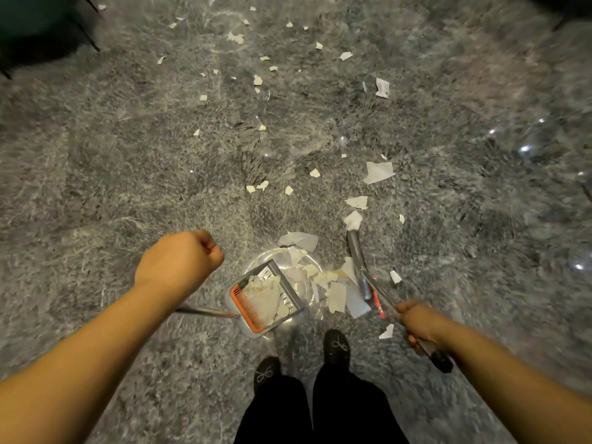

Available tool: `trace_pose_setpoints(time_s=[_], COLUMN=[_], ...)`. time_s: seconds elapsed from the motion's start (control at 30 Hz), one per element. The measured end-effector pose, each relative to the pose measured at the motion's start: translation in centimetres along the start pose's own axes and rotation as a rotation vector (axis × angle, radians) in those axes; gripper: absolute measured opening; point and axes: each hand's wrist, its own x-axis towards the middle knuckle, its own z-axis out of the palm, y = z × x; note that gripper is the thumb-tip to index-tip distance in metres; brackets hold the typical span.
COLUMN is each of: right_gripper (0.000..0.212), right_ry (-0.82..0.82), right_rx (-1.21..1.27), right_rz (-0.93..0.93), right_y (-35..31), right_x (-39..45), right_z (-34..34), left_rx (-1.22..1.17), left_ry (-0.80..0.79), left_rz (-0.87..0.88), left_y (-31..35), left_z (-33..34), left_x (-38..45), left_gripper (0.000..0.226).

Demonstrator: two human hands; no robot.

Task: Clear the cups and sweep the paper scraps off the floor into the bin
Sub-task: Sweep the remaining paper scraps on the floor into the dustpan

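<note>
Grey broom head [357, 261] runs lengthwise away, beside dustpan [266, 298].

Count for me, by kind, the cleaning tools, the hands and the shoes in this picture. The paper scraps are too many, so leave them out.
dustpan: 1
broom: 1
hands: 2, left hand and right hand
shoes: 2
Total: 6
</note>
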Motion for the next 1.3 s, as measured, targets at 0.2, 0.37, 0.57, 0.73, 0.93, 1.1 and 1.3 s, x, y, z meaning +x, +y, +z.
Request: trace_pose_setpoints(time_s=[0.2, 0.37, 0.57, 0.73, 0.93, 1.1, 1.3], right_gripper=[0.032, 0.028, 0.019, 0.029, 0.025, 0.021, 0.018], right_ry=[-0.067, -0.157, -0.205, -0.269, -0.289, -0.218, -0.168], right_rx=[-0.071, -0.082, -0.057, -0.011, 0.014, 0.099, 0.219], right_rz=[-0.027, -0.145, -0.153, -0.129, -0.109, -0.118, -0.139], right_y=[-0.2, -1.7, -2.0, -2.5, -1.2, -0.8, -1.4], right_x=[-0.4, -3.0, -3.9, -5.4, -6.3, -7.4, -9.8], right_z=[6.1, 11.1, 15.6, 18.1, 19.3, 18.5, 16.0], left_rx=[0.002, -0.017, -0.036, -0.055, -0.067, -0.025, -0.062], left_ry=[0.004, 0.021, 0.021, 0.022, 0.022, 0.022, 0.029], left_rz=[0.036, 0.077, 0.112, 0.119, 0.141, 0.164, 0.077], left_y=[0.3, 0.0, -0.6, -1.2, -2.6, -4.3, -7.1], left_z=[-0.2, 0.0, 0.5, 0.6, 0.3, 0.0, -0.6], left_x=[0.0, -0.5, -1.7, -2.9, -3.8, -4.6, -4.2], left_gripper=[0.017, 0.017, 0.018, 0.017, 0.018, 0.02, 0.021])
